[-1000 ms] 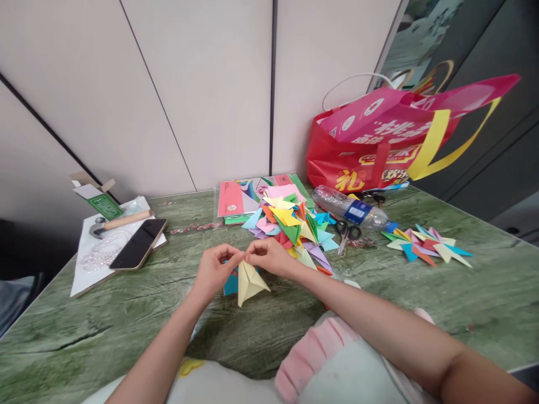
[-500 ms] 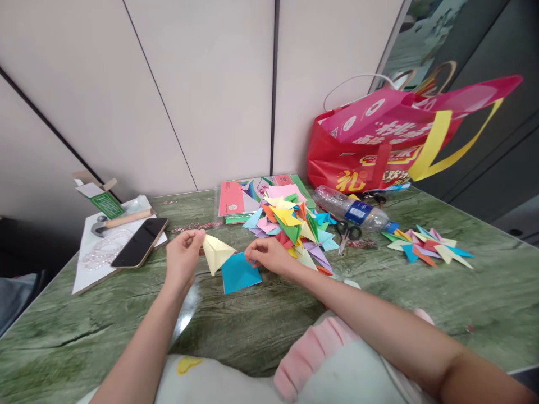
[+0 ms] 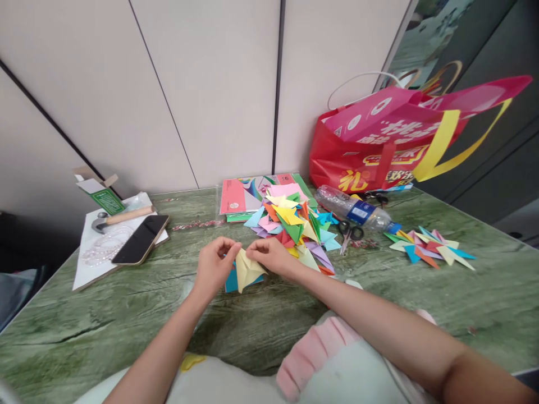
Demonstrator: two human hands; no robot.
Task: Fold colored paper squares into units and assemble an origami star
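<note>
A pale yellow folded paper (image 3: 247, 270) is held up between both hands, creased into a pointed shape. My left hand (image 3: 218, 262) pinches its left upper corner. On its upper right edge, the fingers of my right hand (image 3: 269, 255) are closed. Below and partly behind it, a blue square of paper (image 3: 232, 281) lies on the table, mostly covered from view. Just beyond my right hand is a heap of folded paper pieces (image 3: 290, 216) in many colours.
Scissors (image 3: 348, 233) and a plastic bottle (image 3: 357, 210) lie right of the heap, before a red bag (image 3: 370, 146). Further right is a smaller pile of folded papers (image 3: 432, 245). Paper packs (image 3: 240, 196) lie behind. A phone (image 3: 141, 240), hammer (image 3: 122, 217) and small box (image 3: 103, 193) are left.
My left hand has moved right, bringing the yellow paper over the blue square. My right hand, earlier at the blue paper's edge, now grips the yellow paper too.
</note>
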